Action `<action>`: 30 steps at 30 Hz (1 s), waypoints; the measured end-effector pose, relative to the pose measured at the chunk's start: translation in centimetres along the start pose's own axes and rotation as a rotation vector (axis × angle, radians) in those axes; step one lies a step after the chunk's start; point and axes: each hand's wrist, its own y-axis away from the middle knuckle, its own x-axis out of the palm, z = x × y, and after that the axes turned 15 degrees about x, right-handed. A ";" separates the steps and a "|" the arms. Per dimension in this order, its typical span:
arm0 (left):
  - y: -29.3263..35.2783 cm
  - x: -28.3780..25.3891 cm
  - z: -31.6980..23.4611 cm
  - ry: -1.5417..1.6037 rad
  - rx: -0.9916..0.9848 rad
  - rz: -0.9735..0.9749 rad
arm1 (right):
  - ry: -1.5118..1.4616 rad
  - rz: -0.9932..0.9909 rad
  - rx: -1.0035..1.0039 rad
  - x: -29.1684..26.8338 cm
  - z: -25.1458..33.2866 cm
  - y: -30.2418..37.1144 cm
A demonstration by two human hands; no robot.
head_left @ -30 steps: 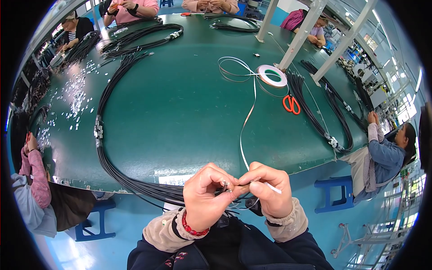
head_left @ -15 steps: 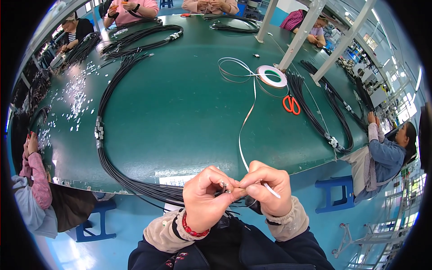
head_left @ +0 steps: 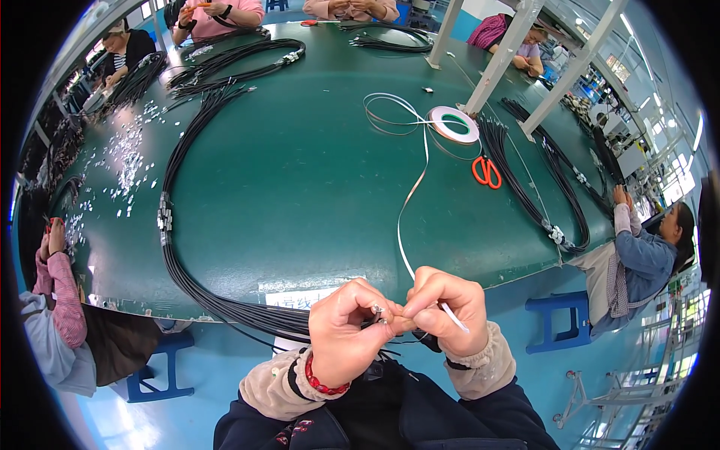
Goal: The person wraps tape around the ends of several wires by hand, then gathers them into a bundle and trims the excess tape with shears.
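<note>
My left hand [head_left: 343, 330] is closed around cable ends, with small metal tips [head_left: 377, 310] showing between its thumb and forefinger. The cable bundle [head_left: 217, 301] is black and curves over the table's near left edge toward this hand. Against the left fingertips, my right hand [head_left: 459, 311] pinches a narrow white tape strip [head_left: 406, 244]. The strip's free end [head_left: 454, 318] sticks out past the right fingers. From there the strip runs up the table in loose loops to a tape roll [head_left: 471, 133]. The exact contact between fingertips is hidden.
On the green table [head_left: 300, 172] lie orange-handled scissors [head_left: 487, 172], scattered silvery bits [head_left: 124, 165] and other black cable bundles [head_left: 517, 180]. Metal posts [head_left: 501, 64] rise at the right. Several co-workers sit around the edges. A blue stool [head_left: 559, 322] stands at the right.
Both hands stay nearly in place, still pressed together. The left fingers have shifted slightly, and the metal tips show a little more to the right.
</note>
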 end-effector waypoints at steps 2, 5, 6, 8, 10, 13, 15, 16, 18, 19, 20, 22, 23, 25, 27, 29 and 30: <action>0.0 -0.2 -0.1 0.055 -0.038 0.004 | 0.118 0.043 0.015 -0.4 -0.6 -0.1; -0.1 -0.7 0.0 0.047 -0.032 0.050 | 0.117 0.029 0.040 0.1 -0.2 -0.2; -0.1 -0.8 0.0 0.044 -0.029 0.074 | 0.060 -0.012 0.056 0.4 0.2 -0.2; -0.2 -0.7 -0.3 0.080 -0.054 0.052 | 0.004 -0.054 0.071 0.5 0.3 -0.3; -0.2 -0.5 -0.6 0.156 -0.105 0.012 | 0.000 0.050 -0.016 -0.1 0.1 -0.7; -0.2 -0.6 -0.8 0.196 -0.141 0.021 | -0.013 0.109 -0.067 -0.5 -0.8 -1.1; -0.1 -0.6 -0.7 0.215 -0.160 0.023 | -0.037 0.124 -0.081 -0.6 -1.3 -1.3; -0.1 -0.6 -0.6 0.211 -0.152 0.033 | -0.037 0.123 -0.081 -0.7 -1.4 -1.3; -0.1 -0.7 -0.5 0.201 -0.136 0.053 | 0.047 0.170 -0.066 -1.0 -1.6 -1.2; -0.2 -0.7 -0.5 0.200 -0.136 0.052 | 0.089 0.194 -0.059 -1.1 -1.6 -1.2; -0.2 -0.7 -0.4 0.169 -0.119 0.056 | 0.089 0.195 -0.059 -1.1 -1.4 -1.0; -0.4 -0.7 -0.4 0.108 -0.085 0.064 | 0.096 0.107 0.048 -0.8 -0.5 -0.6; -0.4 -0.6 -0.4 0.109 -0.086 0.064 | 0.099 0.062 0.101 -0.7 -0.2 -0.4; -0.6 0.0 -0.5 0.152 -0.102 -0.001 | 0.080 0.033 0.050 -0.4 0.3 -0.3; -0.8 0.2 -0.6 0.174 -0.112 -0.034 | 0.042 -0.024 -0.053 -0.2 0.5 -0.3; -0.9 0.3 -0.8 0.119 -0.106 -0.015 | 0.049 -0.052 -0.055 -0.3 0.5 -0.2; -1.0 0.3 -0.8 0.092 -0.104 -0.006 | 0.057 -0.080 -0.058 -0.4 0.5 -0.1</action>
